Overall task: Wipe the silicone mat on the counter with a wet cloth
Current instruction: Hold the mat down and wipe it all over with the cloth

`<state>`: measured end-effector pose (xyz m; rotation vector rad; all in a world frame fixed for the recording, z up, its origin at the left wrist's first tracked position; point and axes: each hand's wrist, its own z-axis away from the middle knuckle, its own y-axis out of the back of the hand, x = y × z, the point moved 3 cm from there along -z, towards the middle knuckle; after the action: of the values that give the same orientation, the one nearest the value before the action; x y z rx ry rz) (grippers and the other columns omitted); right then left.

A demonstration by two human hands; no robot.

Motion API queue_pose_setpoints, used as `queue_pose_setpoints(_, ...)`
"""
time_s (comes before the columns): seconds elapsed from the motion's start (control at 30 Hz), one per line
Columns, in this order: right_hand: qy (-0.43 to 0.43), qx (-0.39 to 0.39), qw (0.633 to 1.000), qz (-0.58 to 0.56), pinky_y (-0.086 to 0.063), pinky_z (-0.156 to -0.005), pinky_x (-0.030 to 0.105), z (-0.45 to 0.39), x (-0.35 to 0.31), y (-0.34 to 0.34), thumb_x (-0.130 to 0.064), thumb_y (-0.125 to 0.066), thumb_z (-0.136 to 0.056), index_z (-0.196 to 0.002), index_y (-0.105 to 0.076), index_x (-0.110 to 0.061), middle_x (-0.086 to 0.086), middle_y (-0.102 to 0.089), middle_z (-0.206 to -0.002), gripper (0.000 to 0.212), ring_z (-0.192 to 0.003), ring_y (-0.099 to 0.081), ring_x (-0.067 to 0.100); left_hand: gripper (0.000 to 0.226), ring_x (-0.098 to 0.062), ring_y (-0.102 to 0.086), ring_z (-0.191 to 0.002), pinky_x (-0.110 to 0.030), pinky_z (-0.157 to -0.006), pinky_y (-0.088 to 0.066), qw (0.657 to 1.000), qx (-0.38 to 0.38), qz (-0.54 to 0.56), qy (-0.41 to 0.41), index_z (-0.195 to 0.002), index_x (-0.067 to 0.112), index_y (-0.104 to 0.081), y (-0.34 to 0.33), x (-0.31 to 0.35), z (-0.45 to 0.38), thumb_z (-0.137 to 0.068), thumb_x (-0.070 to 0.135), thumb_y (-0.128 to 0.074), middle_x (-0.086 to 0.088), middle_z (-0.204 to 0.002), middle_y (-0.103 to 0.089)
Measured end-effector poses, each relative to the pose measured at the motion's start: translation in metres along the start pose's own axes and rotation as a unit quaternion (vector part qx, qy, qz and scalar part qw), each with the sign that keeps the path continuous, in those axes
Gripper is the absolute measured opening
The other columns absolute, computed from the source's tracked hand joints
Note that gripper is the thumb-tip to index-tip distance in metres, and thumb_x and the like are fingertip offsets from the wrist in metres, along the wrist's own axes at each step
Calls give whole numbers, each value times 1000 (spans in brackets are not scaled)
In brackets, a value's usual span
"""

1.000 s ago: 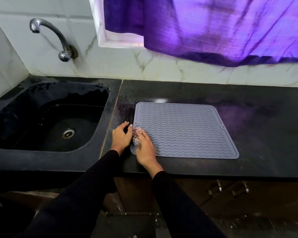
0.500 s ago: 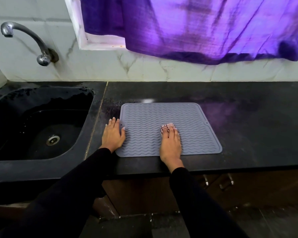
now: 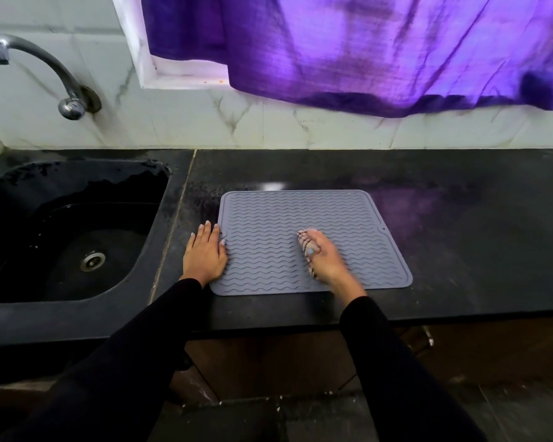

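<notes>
A grey silicone mat [image 3: 300, 215] with wavy ridges lies flat on the black counter [image 3: 460, 244]. My right hand [image 3: 328, 260] presses a small pink checked cloth [image 3: 304, 239] onto the middle of the mat; the cloth shows only along the hand's left side, and the hand is blurred by motion. My left hand [image 3: 205, 253] lies flat, fingers apart, on the mat's left edge and the counter beside it, holding nothing.
A black sink [image 3: 61, 193] with a wet basin and drain sits left of the mat, under a metal tap [image 3: 35, 65]. White marble tiles [image 3: 268, 122] back the counter. A purple curtain [image 3: 380, 49] hangs over the window. Cabinet fronts with handles are below the counter edge.
My right hand has slid the cloth from the mat's left edge to its middle, now turned slightly sideways. My left hand has stayed at the left edge. The camera shifted a little.
</notes>
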<state>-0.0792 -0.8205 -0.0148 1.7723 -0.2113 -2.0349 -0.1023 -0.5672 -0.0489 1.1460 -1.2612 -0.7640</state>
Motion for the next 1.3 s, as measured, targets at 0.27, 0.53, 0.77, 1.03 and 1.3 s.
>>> queue_pose_setpoints(0.27, 11, 147, 973, 178, -17, -116, 31, 3, 9, 32, 3, -44, -91, -147, -30, -9, 6, -25, -155, 59, -142, -24, 23, 69, -26, -16, -143, -39, -117, -8, 1000, 13, 14, -1, -144, 7, -27, 2, 0, 1, -82, 36, -13, -14, -153, -22)
queue_pose_setpoints(0.53, 81, 96, 912, 391, 1, -119, 32, 1, 29, 13, -9, -54, -89, -151, -11, -16, 7, -2, -159, 76, -147, 1, 23, 56, -26, -18, -143, -40, -118, -9, 999, 28, 18, 8, -143, 8, -29, -1, 1, -2, -92, 29, -21, -14, -153, -24)
queue_pose_setpoints(0.77, 86, 87, 948, 293, -7, -119, 32, -4, 28, 19, -1, -47, -90, -149, -24, -20, -1, -11, -159, 65, -146, -8, 20, 63, -26, -19, -143, -39, -117, -9, 999, 27, 14, 17, -143, 8, -30, -2, 1, -2, -85, 31, -19, -14, -152, -25)
queue_pose_setpoints(1.03, -59, 167, 970, -169, -55, -67, 25, -15, 35, 85, -6, -40, -98, -140, -42, -13, 10, -53, -135, 43, -92, -65, 14, 67, -26, -21, -142, -40, -117, -12, 999, 31, 22, 7, -141, 8, -34, -1, -1, -1, -82, 34, -17, -14, -151, -28)
queue_pose_setpoints(1.3, 20, 178, 915, 363, -10, -120, 37, 2, 53, 65, -13, -46, -94, -150, -19, -12, 9, -10, -158, 61, -146, -8, 26, 66, -26, -21, -142, -39, -117, -11, 999, 33, 20, 10, -141, 9, -34, -1, -2, -2, -83, 35, -17, -13, -151, -28)
